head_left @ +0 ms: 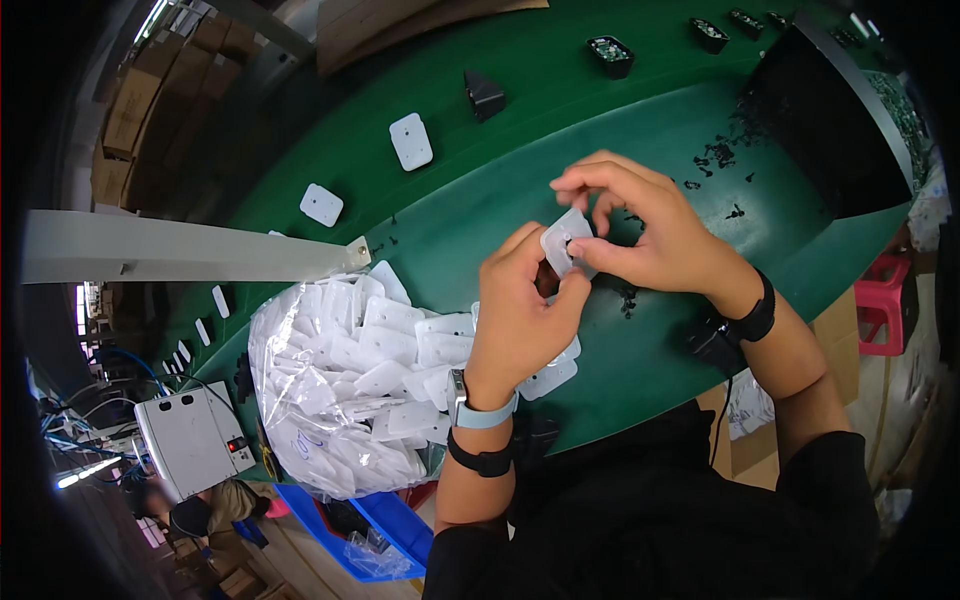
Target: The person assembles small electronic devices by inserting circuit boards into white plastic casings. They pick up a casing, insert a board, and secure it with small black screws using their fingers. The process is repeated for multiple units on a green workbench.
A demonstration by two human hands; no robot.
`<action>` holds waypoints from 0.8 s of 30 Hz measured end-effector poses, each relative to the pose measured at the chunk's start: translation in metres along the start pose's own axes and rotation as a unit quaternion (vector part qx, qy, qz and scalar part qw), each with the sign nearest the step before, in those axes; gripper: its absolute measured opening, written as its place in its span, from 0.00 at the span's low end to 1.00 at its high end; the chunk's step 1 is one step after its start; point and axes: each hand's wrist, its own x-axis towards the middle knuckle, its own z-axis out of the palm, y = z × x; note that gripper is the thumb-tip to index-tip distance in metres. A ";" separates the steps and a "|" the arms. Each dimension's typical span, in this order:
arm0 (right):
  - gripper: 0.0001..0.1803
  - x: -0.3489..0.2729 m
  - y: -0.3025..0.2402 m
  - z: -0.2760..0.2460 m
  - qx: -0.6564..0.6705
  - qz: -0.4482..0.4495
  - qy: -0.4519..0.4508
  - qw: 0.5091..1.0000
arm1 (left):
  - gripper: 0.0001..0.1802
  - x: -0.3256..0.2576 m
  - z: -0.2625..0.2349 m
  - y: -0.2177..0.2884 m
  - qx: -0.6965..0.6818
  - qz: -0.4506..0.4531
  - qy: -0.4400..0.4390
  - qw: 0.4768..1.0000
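A white plastic cover (562, 240), rounded at the corners, is held tilted above the green table. My left hand (522, 305) pinches its near left edge between thumb and fingers. On its other side, my right hand (655, 225) presses the thumb onto its face near a small dark spot, with the fingers curled above. To the left of my left hand, a clear plastic bag (310, 420) spills many similar white covers (388, 345). Small black parts (720, 155) lie scattered on the table to the right of my hands.
A green conveyor belt (545, 85) carries white covers (410, 141) and black housings (611, 56). A metal post (190, 250) juts in from the left. A black bin (815, 120) stands at right, a white box (195, 440) lower left, a blue crate (385, 535) below.
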 end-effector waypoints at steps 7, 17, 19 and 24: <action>0.16 0.000 0.002 0.004 0.283 0.179 0.043 0.941 | 0.19 0.003 0.007 0.012 -0.308 -0.098 0.028 0.946; 0.14 -0.002 0.004 0.008 0.342 0.172 0.038 0.923 | 0.12 0.001 0.018 0.008 -0.220 -0.094 0.117 0.964; 0.18 -0.003 0.004 0.008 0.348 0.182 0.018 0.919 | 0.12 0.002 0.020 0.009 -0.228 -0.092 0.129 0.961; 0.31 -0.002 0.008 0.008 0.337 0.068 -0.035 0.938 | 0.12 0.003 0.013 0.009 -0.354 -0.151 0.102 0.918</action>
